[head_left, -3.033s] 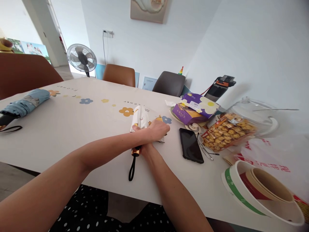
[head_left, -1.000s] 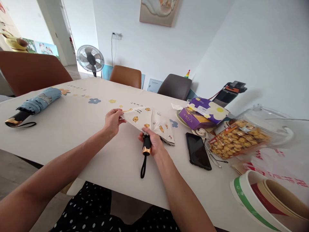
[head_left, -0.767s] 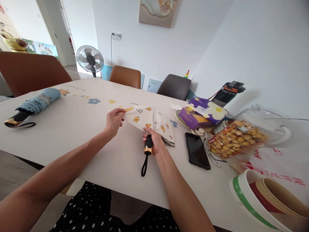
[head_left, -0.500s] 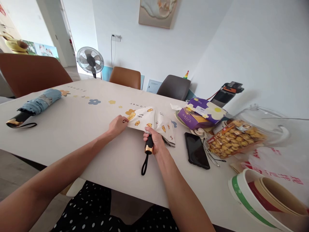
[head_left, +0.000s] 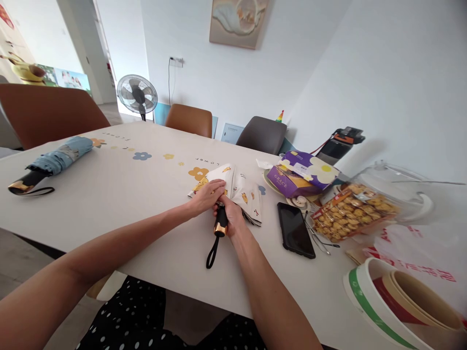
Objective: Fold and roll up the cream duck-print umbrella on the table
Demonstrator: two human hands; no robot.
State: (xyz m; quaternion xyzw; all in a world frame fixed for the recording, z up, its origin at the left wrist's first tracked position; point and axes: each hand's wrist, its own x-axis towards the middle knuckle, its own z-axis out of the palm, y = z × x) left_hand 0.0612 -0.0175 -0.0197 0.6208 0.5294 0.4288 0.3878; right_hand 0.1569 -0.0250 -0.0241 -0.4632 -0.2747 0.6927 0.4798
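Note:
A white umbrella [head_left: 245, 187] with yellow cartoon prints lies folded but loose on the table in front of me. Its black handle with a gold-coloured end and a wrist loop points toward me. My right hand [head_left: 230, 214] is wrapped round the top of the handle, thumb up against the canopy. Flat across the fabric, just above that thumb, rests my left hand [head_left: 210, 194], fingers stretched out and together. A light blue umbrella [head_left: 69, 153], bundled up, lies apart at the table's left side.
At the right are a black phone [head_left: 296, 229], a purple box [head_left: 297, 177], a clear jar of snacks [head_left: 359, 209], a dark bottle [head_left: 339, 146] and paper tubs [head_left: 383, 301]. Chairs [head_left: 189, 119] and a fan [head_left: 137, 95] stand beyond the white table [head_left: 146, 228].
My left hand has let go of the canopy's left edge and moved right, onto the fabric beside my right hand. My right hand keeps its hold on the handle.

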